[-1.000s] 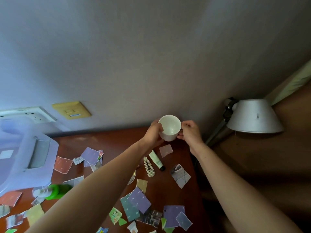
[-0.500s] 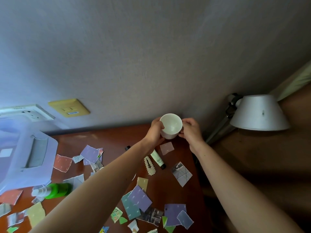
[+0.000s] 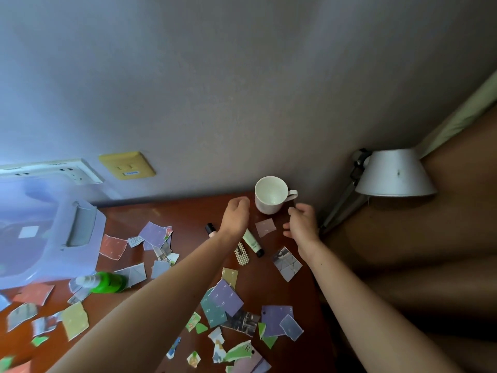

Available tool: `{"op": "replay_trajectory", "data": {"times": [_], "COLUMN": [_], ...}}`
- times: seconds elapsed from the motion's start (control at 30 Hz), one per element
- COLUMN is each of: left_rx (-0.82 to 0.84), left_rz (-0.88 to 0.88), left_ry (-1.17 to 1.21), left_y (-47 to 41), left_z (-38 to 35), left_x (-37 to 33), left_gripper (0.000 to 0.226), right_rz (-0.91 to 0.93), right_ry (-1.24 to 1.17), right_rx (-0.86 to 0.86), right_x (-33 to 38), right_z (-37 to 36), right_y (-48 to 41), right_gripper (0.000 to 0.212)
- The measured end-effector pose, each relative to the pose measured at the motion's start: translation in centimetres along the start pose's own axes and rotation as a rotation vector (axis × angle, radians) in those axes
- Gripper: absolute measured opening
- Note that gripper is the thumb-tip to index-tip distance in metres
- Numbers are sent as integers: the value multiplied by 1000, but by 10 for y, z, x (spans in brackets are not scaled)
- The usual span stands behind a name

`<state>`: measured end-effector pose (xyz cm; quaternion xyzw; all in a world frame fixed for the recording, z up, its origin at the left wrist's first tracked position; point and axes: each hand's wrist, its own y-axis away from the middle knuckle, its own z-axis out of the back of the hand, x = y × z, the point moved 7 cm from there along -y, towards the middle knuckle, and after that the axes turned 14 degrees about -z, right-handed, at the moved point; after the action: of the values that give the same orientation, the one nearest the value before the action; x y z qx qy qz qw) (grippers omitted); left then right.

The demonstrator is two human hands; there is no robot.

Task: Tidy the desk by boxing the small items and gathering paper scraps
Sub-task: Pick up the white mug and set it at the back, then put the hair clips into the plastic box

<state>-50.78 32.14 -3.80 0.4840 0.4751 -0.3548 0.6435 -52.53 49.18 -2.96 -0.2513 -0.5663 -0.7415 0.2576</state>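
left hand (image 3: 236, 214) and right hand (image 3: 302, 224), grips loose and empty, flank the white cup (image 3: 270, 195) on the desk (image 3: 185, 211).

The one head-worn, wide-angle view looks forward and down from close above the desk (image 3: 183, 211). It faces the wall (image 3: 242, 76), which fills the upper half of the frame. The desk spreads across the lower left and centre. The left hand (image 3: 236, 214) and right hand (image 3: 302, 224) reach mid-frame from the bottom edge.
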Motion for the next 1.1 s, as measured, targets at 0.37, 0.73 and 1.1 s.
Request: {"op": "replay_trajectory", "data": {"times": [0.37,0.73,1.1], "left_rx": [-60,-1,181], "left_rz": [23,56,-199], "left_ry": [72,-55,-719], "left_y": [81,86,50], "left_z": [50,65,45], "left_x": [2,20,31], "left_gripper": [17,18,39], "right_rz": [74,150,283], "right_ry": [173,367,690], "right_rx": [94,108,67], "right_x": [-42,-50,-47], "right_z": [-15,-33,-56], "right_y": [62,60,13], "right_gripper": [19,20,32]}}
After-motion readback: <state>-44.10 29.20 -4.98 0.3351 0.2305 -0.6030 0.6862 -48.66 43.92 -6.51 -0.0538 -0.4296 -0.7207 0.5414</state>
